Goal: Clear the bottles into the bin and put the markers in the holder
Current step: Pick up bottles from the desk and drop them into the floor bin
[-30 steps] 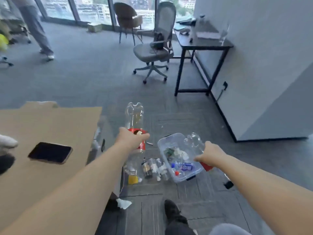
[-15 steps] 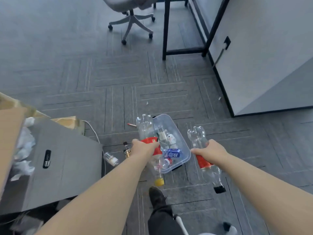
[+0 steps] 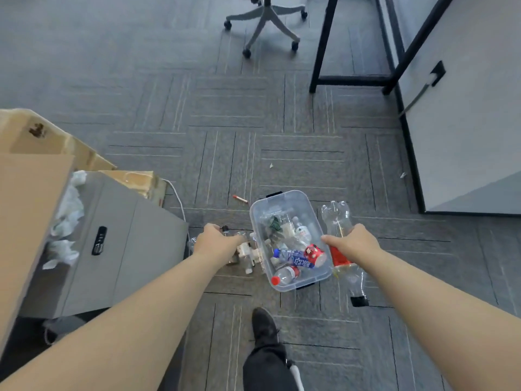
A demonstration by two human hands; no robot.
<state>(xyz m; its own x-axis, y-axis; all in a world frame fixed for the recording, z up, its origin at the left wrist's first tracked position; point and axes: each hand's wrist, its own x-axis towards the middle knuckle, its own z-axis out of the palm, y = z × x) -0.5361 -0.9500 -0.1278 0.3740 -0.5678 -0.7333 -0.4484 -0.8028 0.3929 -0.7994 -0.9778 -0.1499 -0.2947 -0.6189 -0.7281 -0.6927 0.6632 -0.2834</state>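
My right hand (image 3: 352,245) grips clear red-label bottle (image 3: 339,238), held just right of clear bin (image 3: 282,201) on carpet. My left hand (image 3: 217,244) over small bottles (image 3: 246,253) beside bin's left wall; grip unclear. Bin holds several bottles. Red marker (image 3: 240,198) on floor nearby.

You hold a large clear bottle with a red label (image 3: 339,244) in your right hand (image 3: 352,244), cap end toward you, just right of the clear plastic bin (image 3: 282,198) on the carpet. The bin holds a jumble of bottles, including a red-capped one (image 3: 284,275) and a blue-labelled one (image 3: 294,258). More small bottles (image 3: 246,253) lie on the floor against its left wall, and a red-tipped marker (image 3: 240,198) lies just beyond it.
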